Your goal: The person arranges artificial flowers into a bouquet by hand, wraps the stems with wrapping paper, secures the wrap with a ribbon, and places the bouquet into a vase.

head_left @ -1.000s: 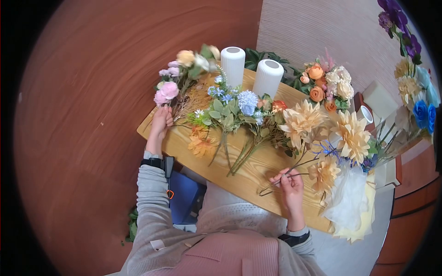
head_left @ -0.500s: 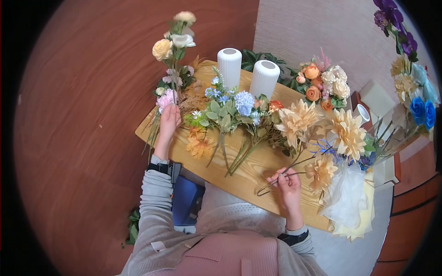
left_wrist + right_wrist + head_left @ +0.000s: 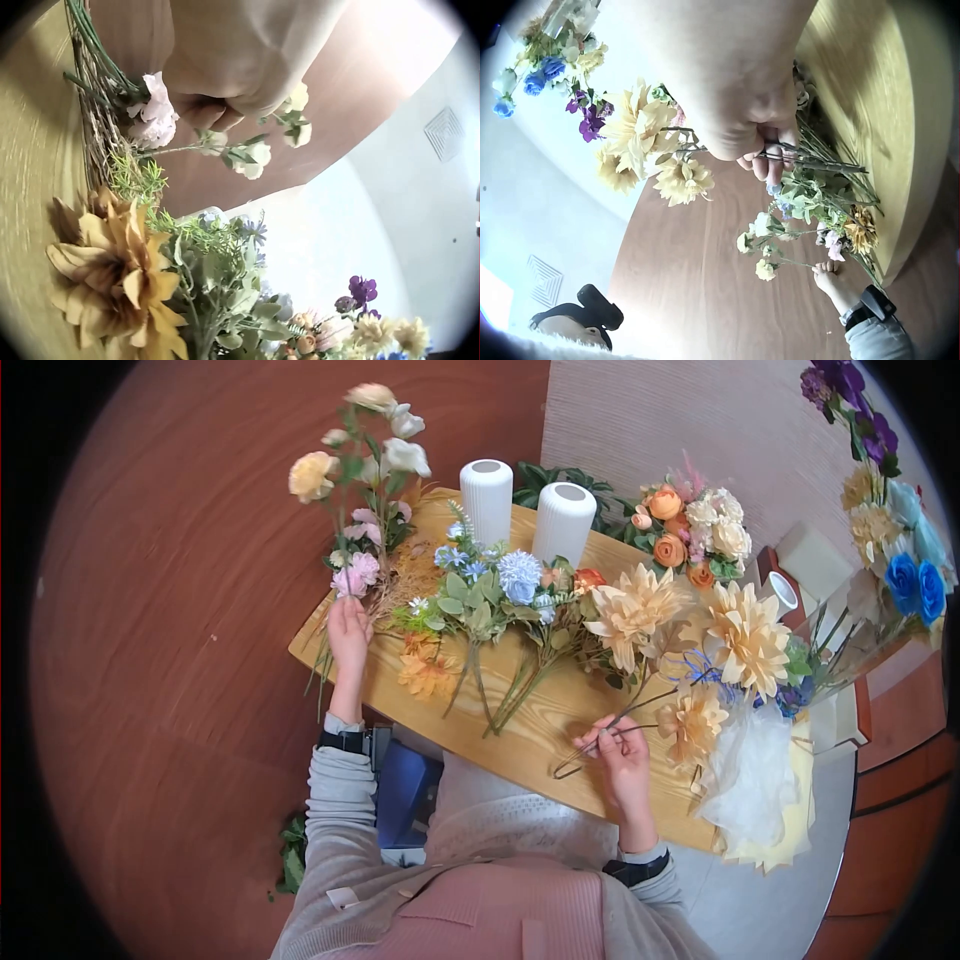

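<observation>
At the table's left edge the left hand grips the stem of a tall spray of cream and white roses, its blooms standing upright above the hand. Pink flowers lie just beyond its fingers. The right hand pinches dark stems near the front edge; large pale-orange flowers spread from them to the right. In the right wrist view those stems pass between thumb and fingers. The left wrist view shows the left hand from behind, its fingertips partly hidden.
Two white ribbed vases stand at the back. Blue flowers and an orange flower lie across the middle. An orange and cream bouquet is at the back right, with white netting over the right edge.
The left hand has raised the cream and white roses from a leaning position to upright, then tilted them slightly left. The right hand keeps its hold on the dark stems.
</observation>
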A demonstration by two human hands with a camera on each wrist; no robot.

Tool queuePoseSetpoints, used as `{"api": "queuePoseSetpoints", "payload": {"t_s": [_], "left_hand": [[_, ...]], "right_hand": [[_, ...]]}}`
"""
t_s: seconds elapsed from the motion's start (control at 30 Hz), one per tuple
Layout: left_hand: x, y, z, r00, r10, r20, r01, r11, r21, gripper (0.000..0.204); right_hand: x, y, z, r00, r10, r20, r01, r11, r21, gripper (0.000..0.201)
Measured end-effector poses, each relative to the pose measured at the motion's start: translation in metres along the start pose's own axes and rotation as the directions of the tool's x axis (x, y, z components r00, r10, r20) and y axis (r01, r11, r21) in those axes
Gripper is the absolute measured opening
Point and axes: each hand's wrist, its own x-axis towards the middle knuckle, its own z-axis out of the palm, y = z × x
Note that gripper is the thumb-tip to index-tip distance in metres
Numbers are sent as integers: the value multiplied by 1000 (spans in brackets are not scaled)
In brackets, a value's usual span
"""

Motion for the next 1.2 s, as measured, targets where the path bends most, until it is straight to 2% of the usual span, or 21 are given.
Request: {"api": "queuePoseSetpoints", "payload": {"t_s": [0.17,0.4,0.57,0.6,0.77,0.83,0.9,0.97,1.0,1.07,1.1,1.13,1.17,1.2], "left_hand": [[-9,16,2,999,33,30,-29,992,-127,22],[-46,29,23,993,48,105,-35,991,-128,24],[-81,20,34,988,-77,136,99,981,-165,23],[-87,16,32,976,-106,189,144,970,-195,22],[-115,18,43,965,-144,221,189,961,-202,19],[-122,19,46,960,-91,266,149,967,-208,18],[-129,18,49,961,-104,256,156,969,-193,18],[-134,12,46,936,-93,339,159,972,-174,18],[-138,10,46,936,-103,336,168,971,-171,18],[-146,7,49,917,-103,386,168,976,-137,16],[-151,3,48,923,-107,370,166,977,-130,16],[-157,0,48,893,-153,423,186,982,-37,15],[-163,-1,47,862,-203,465,199,978,57,15],[-172,7,54,860,-228,457,180,973,146,13]], "right_hand": [[0,1,-3,1000,-15,5,15,1000,-6,10],[-1,3,-7,999,-17,27,17,1000,-1,13],[0,2,-7,999,29,24,-31,996,82,14],[1,3,-9,998,52,34,-55,994,96,14],[3,11,-18,998,57,-33,-51,985,164,15],[3,14,-21,990,115,-76,-90,956,281,15],[4,21,-30,986,136,-96,-103,952,288,18],[3,24,-37,950,291,-110,-258,935,243,21],[3,22,-40,947,300,-113,-267,933,243,21],[2,14,-48,845,534,-26,-532,845,58,25],[-1,10,-54,839,544,-12,-543,838,53,25],[-3,3,-60,832,551,-73,-547,789,-279,27],[-3,-2,-60,837,533,-122,-496,646,-580,29],[-3,-12,-50,834,544,-96,-487,643,-591,29]]}}
